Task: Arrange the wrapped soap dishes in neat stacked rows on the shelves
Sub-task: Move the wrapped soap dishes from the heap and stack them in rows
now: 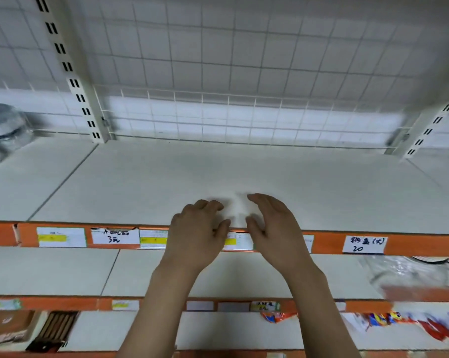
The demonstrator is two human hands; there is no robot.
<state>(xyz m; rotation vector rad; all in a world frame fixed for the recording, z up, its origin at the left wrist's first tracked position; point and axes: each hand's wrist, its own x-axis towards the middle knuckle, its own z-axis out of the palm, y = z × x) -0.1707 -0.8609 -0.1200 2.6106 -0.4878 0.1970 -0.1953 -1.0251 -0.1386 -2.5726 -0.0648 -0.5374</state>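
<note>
Now my left grip (197, 228) and right grip (272, 226) hover over the shelf's (140, 182) orange front edge (326, 241). Both hold nothing, fingers loosely curled, with a blurred pale patch between them.

One view only: your head camera, wide-angle, worn at head height, facing forward and slightly down into store shelving. Close range: your forearms reach in from bottom edge, left hand (197, 228) and right hand (275, 226) at frame centre over front lip of upper shelf (218, 171). Wire grid back panel (218, 60) fills top half. Two lower shelves with orange price rail (326, 244) step down toward you. Edges bowed and blurred by lens.
</note>
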